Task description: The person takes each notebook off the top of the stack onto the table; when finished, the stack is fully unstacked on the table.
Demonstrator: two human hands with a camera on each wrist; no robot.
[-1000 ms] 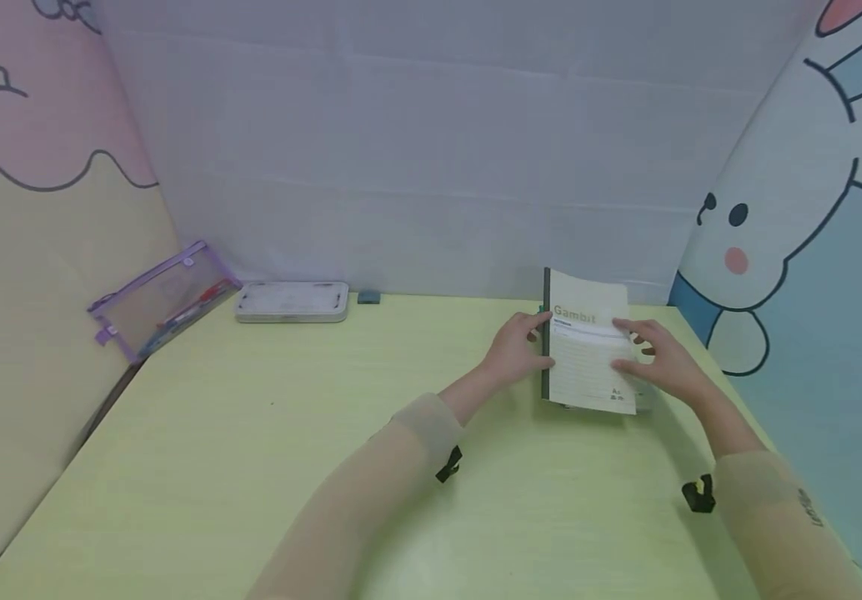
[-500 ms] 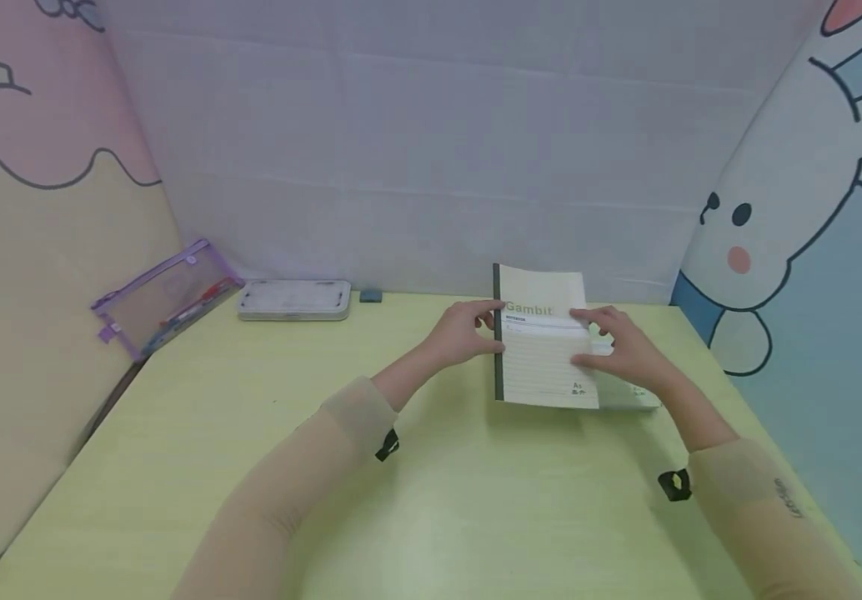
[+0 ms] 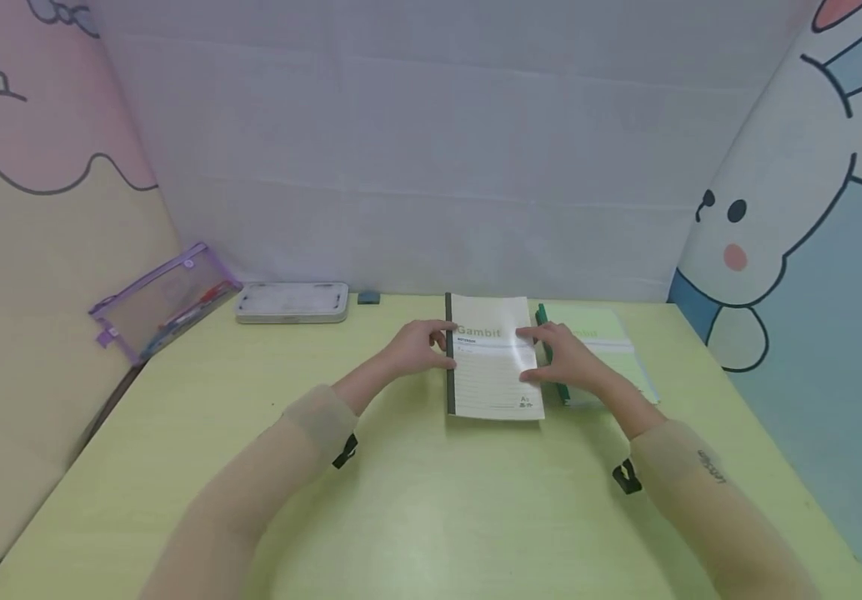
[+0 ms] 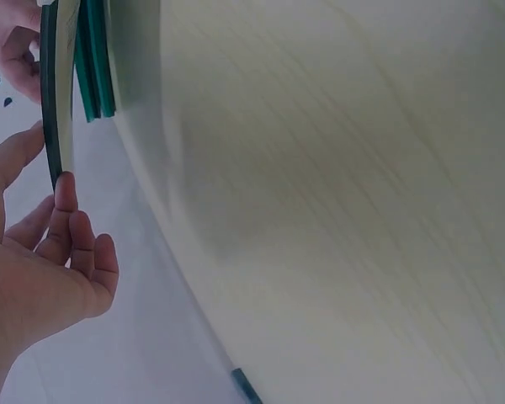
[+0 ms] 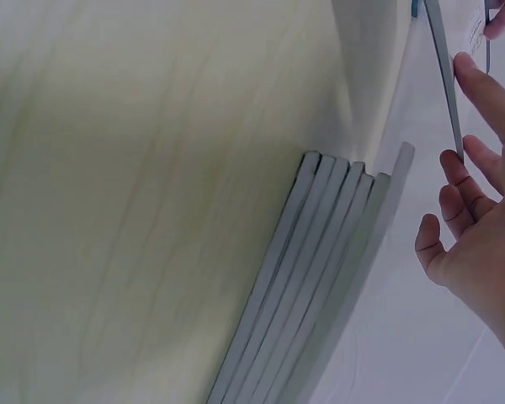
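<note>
In the head view, a cream Gambit notebook [image 3: 487, 387] with a dark spine is held between both hands. My left hand [image 3: 414, 348] pinches its spine side, with the thumb on the cover and fingertips at the back in the left wrist view. My right hand [image 3: 569, 360] pinches the opposite edge; in the right wrist view the notebook [image 5: 443, 76] shows edge-on between thumb and fingers. Just right of it lies a stack of green notebooks [image 3: 614, 342], partly behind my right hand. Several stacked page edges of that pile [image 5: 307, 269] show in the right wrist view.
A pale flat case [image 3: 292, 302] lies at the table's back left, with a small blue block [image 3: 368, 297] beside it. A purple-edged clear pouch [image 3: 168, 300] holding pens leans at the left wall. White cloth [image 3: 401, 167] hangs along the table's back edge.
Both hands have carried the cream notebook leftward from over the green stack, and in the last half second it has come lower and nearer. The green notebooks are now uncovered.
</note>
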